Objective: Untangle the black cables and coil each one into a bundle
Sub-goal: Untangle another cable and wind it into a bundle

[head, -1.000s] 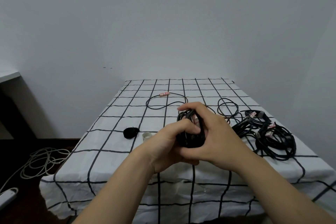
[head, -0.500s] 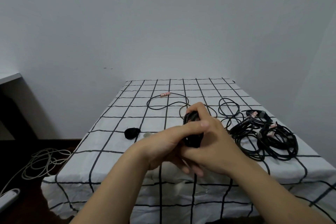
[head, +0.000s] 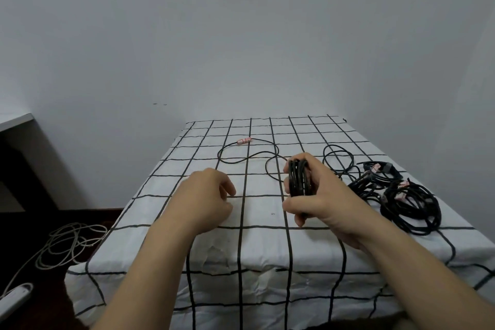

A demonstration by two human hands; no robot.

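Tabletop (head: 263, 213) with white black-grid cloth (head: 214, 289), grey wall (head: 241, 35) behind, white cords (head: 67, 244) on floor (head: 88, 215) left. Right grip (head: 324, 195) curls round coiled black cable (head: 298, 177) above tabletop; left grip (head: 206, 195) loosely curled, empty; cable pile (head: 409, 203) lies right.

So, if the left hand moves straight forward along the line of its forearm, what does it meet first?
Probably the loose black cable lying on the checked cloth just beyond the left hand. How high the hand is above the cloth is unclear, so it may pass over.
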